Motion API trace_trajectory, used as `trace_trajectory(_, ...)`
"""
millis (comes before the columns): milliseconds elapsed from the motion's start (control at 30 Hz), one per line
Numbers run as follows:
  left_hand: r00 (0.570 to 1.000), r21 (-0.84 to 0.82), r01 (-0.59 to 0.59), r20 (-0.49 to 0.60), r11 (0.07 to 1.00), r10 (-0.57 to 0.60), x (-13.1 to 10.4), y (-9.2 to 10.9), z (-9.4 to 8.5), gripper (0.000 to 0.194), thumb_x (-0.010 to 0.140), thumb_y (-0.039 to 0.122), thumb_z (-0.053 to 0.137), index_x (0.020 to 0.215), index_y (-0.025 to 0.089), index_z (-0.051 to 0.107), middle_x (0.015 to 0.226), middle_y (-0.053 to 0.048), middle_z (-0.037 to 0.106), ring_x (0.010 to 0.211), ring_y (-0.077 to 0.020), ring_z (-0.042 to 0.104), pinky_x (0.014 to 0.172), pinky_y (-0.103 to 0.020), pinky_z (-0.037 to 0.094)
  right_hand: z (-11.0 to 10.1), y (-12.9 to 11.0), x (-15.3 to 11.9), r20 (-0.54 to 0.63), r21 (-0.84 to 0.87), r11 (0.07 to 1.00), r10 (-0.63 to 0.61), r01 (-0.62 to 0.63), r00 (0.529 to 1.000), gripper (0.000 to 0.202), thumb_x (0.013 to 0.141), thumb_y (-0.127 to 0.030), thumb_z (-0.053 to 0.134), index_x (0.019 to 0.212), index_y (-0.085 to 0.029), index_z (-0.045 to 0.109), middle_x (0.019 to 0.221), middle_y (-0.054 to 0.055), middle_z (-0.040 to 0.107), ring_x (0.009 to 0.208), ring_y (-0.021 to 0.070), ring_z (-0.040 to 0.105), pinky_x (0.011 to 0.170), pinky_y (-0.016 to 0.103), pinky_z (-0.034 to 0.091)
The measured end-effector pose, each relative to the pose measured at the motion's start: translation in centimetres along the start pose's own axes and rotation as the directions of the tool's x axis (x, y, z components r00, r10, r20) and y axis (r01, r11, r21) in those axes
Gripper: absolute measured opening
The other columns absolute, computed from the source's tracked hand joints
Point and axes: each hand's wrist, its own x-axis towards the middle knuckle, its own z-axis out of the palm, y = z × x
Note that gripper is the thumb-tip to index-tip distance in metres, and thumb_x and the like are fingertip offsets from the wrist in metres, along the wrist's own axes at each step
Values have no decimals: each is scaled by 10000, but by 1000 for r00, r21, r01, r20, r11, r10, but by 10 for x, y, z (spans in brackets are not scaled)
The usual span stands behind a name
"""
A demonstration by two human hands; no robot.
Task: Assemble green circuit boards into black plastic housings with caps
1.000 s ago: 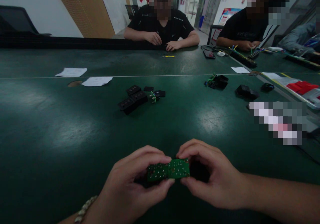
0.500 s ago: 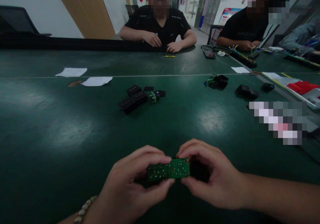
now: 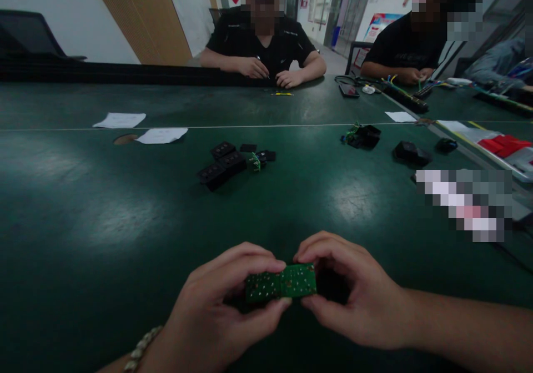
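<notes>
A green circuit board (image 3: pixel 298 281) with rows of solder points faces up, low in the middle of the head view. My left hand (image 3: pixel 233 295) grips its left part between thumb and fingers, and a beaded bracelet circles that wrist. At the right end, my right hand (image 3: pixel 353 290) pinches the board's edge with thumb and fingers. What lies under the board is hidden. Farther off on the green table (image 3: pixel 125 223) are several black housings (image 3: pixel 225 165), with a small green board with black parts (image 3: pixel 257 162) beside them.
Wires with a black case (image 3: pixel 366 136), a black block (image 3: pixel 411 154) and a mouse-like black object (image 3: pixel 446 145) lie to the right. Paper sheets (image 3: pixel 161 135) rest at the left. Across the table sit a person in black (image 3: pixel 266 45) and, farther right, other people.
My hands and the board look unchanged. The person across the table has shifted slightly, the hands and torso moving a little.
</notes>
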Motion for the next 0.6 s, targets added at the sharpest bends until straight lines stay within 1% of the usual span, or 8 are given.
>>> trace_trajectory(167,1000,3,9,3,1000,-9,4,3,0,399,706,29,809,1018,277,784,934,14,782,636,-108,734,495,-143,551,0,0,-1,4,4,1000,3,-3,1000,412,793,-95,771,1178,-189,658,1099,87,680,926,206,687,760,348,581)
trace_trajectory(300,1000,17,0,-7,1000,0,3,3,-1,408,701,34,815,1026,279,786,935,6,790,604,-111,719,457,-151,532,0,1,-1,-1,6,1000,4,-4,1000,413,794,-93,767,1180,-194,659,1097,84,682,924,207,690,753,347,583)
trace_trajectory(500,1000,9,2,5,1000,-2,4,3,-1,387,715,41,811,1023,275,788,938,4,785,611,-108,724,452,-142,528,0,0,-1,0,11,1000,7,-7,1000,408,795,-97,776,1171,-205,661,1091,77,684,926,204,689,750,340,586)
trace_trajectory(600,1000,8,-9,-7,1000,9,4,3,0,391,713,32,809,1021,271,787,940,5,786,637,-112,737,495,-149,555,1,0,-1,-3,8,1000,1,-1,1000,394,798,-92,772,1162,-195,663,1094,82,685,925,204,689,750,342,583)
